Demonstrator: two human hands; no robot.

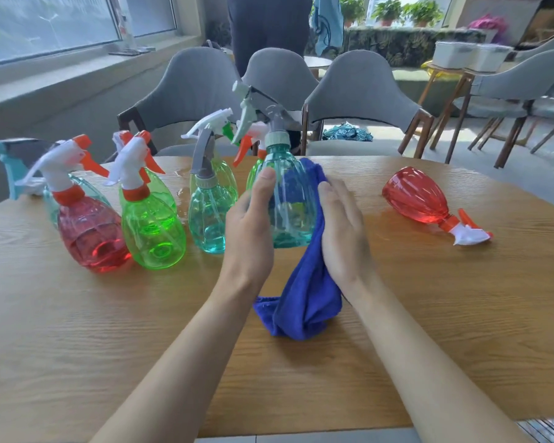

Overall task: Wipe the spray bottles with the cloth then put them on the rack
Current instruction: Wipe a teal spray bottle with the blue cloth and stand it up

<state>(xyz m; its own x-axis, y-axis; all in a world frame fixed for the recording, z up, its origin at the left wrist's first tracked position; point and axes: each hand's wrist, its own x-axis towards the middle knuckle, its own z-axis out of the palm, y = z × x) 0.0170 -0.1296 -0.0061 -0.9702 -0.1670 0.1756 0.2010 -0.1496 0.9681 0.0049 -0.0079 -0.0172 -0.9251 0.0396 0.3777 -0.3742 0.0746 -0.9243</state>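
At frame centre, the light, slippery-looking teal spray bottle (290,199) is gripped at its body by the left hand (250,225), while the soft blue cloth (304,292) is pressed against it by the flat-fingered right hand (343,231).

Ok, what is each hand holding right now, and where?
The left hand grips the teal bottle around its body, thumb near the shoulder. The right hand presses the blue cloth flat against the bottle's other side.

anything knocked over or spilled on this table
The red spray bottle at the right lies on its side, nozzle toward the near edge. A small wet patch glistens on the table behind the green bottle.
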